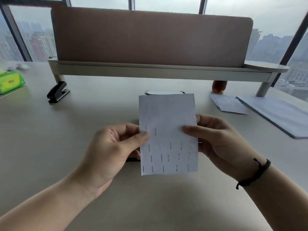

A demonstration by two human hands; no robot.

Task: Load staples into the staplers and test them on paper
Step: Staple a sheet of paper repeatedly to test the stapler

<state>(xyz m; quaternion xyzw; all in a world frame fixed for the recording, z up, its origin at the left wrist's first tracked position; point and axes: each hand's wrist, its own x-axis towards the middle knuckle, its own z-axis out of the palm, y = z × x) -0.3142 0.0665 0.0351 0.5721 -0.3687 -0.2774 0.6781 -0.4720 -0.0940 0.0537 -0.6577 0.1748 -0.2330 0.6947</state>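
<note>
We hold a folded sheet of white paper (167, 130) upright above the desk (83, 130), between both hands. Our left hand (115, 147) pinches its left edge, thumb on the near face and curled fingers behind. Our right hand (216, 139) pinches the right edge the same way; a dark cord bracelet (256, 174) sits on that wrist.

The near face of the paper carries rows of staples (166, 157) over its lower half; the upper half is bare.

A black stapler (58, 94) rests on the desk far to the left, well apart from the hands, beside the leg of a raised shelf (150, 70). A brown divider panel (150, 35) stands on that shelf.

The paper hides most of a dark-rimmed oval object (160, 92) just behind its top edge; we cannot tell what it is. A dark thing shows just below the left hand, mostly hidden.

To the right lie a small stack of stapled sheets (228, 104) and, beside it, a larger stack of blank paper (280, 114). An amber object (219, 86) sits under the shelf. A green tissue pack (10, 83) lies at the far left.
</note>
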